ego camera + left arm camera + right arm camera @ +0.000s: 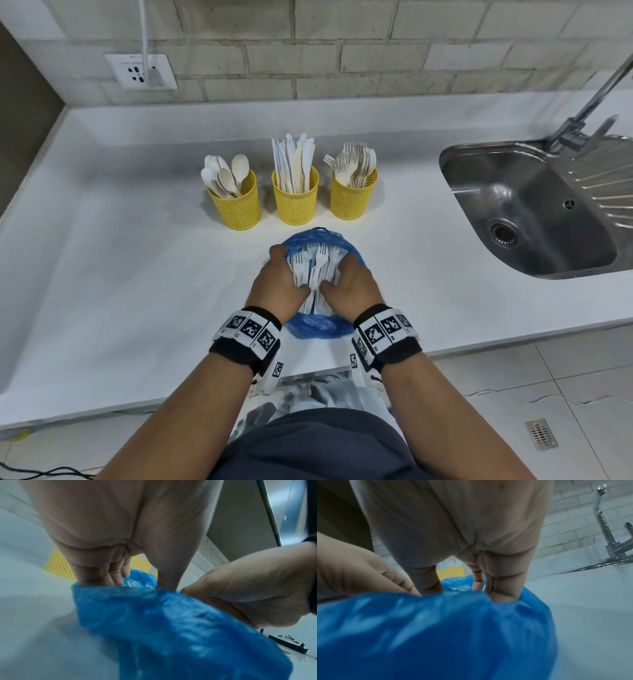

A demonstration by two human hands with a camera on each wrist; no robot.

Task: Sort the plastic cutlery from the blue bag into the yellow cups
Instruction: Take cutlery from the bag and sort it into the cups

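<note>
Both hands, left hand [278, 281] and right hand [352, 284], are gripping the blue bag [320, 325] of white cutlery [317, 267] near the worktop [120, 274] front edge; open surface is separating it from the yellow cups [295, 198].

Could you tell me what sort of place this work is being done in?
Most likely a kitchen or pantry: a white countertop with a stainless steel sink and faucet, backed by a tiled wall.

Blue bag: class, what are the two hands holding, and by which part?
Both the left hand and right hand grip the bag by its open rim.
</note>
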